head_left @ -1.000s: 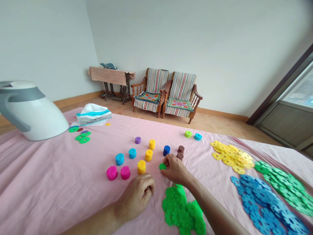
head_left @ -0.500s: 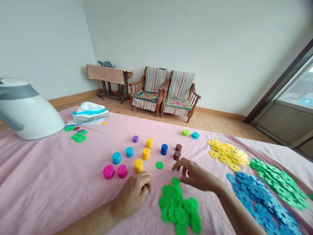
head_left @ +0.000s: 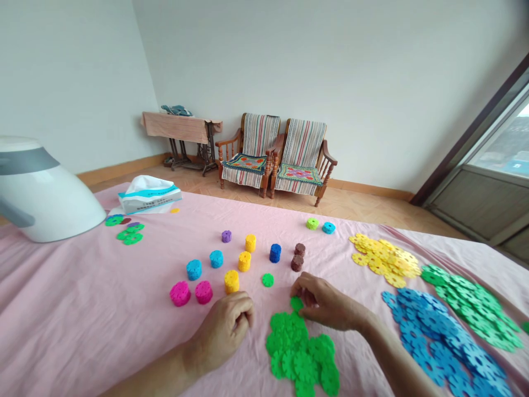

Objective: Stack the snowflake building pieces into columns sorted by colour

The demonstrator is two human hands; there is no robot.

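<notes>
My right hand is bent over the near middle of the pink cloth. Its thumb and forefinger close around a green notched disc at the top of a loose green pile. My left hand rests on the cloth in a loose fist, with nothing visible in it. Just beyond its knuckles stands a yellow stack of discs. A single green disc lies flat between the hands and the far stacks. Brown stacks stand beyond my right hand.
Pink stacks, light blue stacks and a dark blue stack stand around the middle. Loose yellow, blue and green discs lie right. A jug and tissue box stand left.
My right hand has come down and closer, its fingers closing on the top green disc, which has shifted slightly away from the pile. My left hand stays in place.
</notes>
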